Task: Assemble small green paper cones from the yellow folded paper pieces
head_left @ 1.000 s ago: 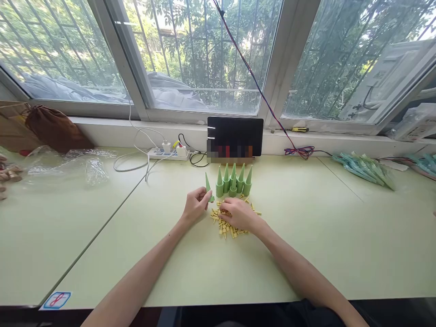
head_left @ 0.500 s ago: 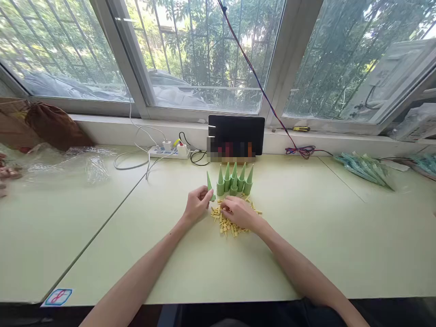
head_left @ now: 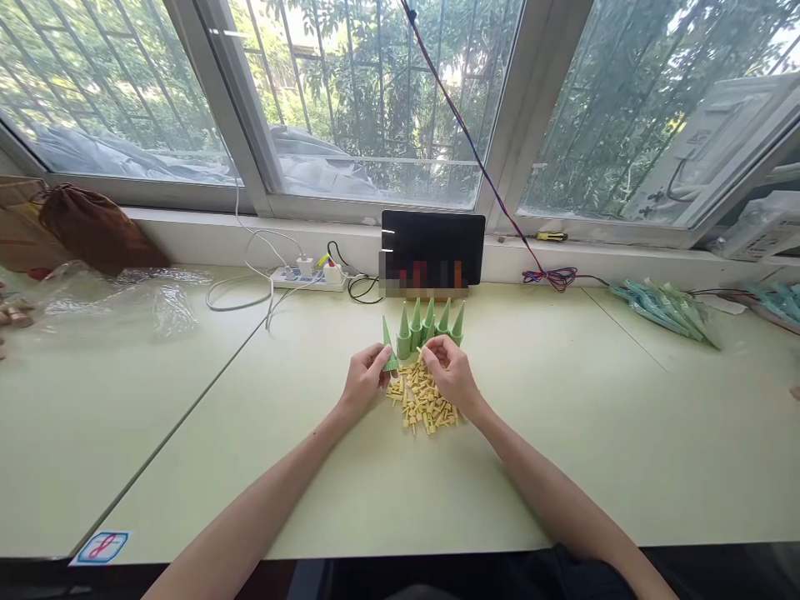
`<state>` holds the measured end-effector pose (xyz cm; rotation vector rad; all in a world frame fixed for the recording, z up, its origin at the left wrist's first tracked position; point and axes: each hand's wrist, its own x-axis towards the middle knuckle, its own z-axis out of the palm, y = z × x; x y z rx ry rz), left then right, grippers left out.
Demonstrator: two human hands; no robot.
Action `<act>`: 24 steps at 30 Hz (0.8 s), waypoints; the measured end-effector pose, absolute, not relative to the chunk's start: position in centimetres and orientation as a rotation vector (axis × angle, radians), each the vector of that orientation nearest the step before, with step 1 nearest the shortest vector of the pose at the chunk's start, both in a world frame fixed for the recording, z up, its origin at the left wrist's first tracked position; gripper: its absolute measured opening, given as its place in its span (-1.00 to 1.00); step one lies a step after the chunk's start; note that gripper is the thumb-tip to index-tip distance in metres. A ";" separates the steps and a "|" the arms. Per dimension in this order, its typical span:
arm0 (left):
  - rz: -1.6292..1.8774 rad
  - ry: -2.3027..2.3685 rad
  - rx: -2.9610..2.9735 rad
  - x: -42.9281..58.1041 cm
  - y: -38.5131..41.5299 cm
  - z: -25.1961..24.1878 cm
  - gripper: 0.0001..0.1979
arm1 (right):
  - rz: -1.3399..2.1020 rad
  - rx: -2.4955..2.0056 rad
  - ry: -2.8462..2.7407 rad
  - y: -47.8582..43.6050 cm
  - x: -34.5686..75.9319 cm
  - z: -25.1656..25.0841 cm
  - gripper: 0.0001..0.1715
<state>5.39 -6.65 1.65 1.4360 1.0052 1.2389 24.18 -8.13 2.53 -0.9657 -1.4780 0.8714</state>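
My left hand (head_left: 366, 372) is closed on a green cone (head_left: 388, 342), which points upward between thumb and fingers. Pinched in the fingertips of my right hand (head_left: 451, 368) is a small yellow peg (head_left: 421, 353). Below both hands lies a loose pile of yellow pegs (head_left: 422, 400) on the table. Several green cones on round bases (head_left: 404, 333) stand upright in a cluster just behind the pile; my right hand hides part of the front ones.
Behind the cones a dark tablet (head_left: 432, 246) leans near the window sill. A power strip (head_left: 309, 279) with white cables sits back left. Crumpled clear plastic (head_left: 125, 296) lies far left, teal plastic packets (head_left: 666, 310) at right. A red-blue cable bundle (head_left: 550, 277) rests behind.
My right hand has risen from the pile, with a yellow peg now showing in its fingertips. The green cone in my left hand has shifted slightly to the right.
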 end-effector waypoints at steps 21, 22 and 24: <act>1.200 0.960 1.502 6.1 -7.1 1.4 -0.53 | 0.826 -0.900 -1.596 -8.5 24.0 2.3 -0.78; 1.206 0.960 1.516 6.2 -7.1 1.3 -0.52 | 0.826 -0.898 -1.598 -8.5 23.9 2.2 -0.78; 1.214 0.958 1.539 6.2 -7.1 1.1 -0.52 | 0.824 -0.897 -1.591 -8.5 23.9 2.2 -0.78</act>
